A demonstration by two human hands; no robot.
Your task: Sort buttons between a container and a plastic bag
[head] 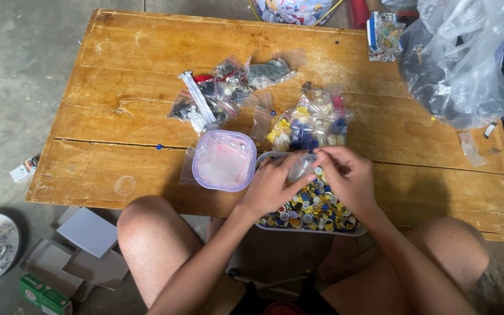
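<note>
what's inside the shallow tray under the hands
The shallow tray holds small round yellow, blue and white buttons. The left hand and right hand cover its upper part, so what lies there is hidden.

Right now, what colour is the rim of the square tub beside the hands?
Pale purple: the tub has a lilac rim and clear walls, seen in the head view.
</note>
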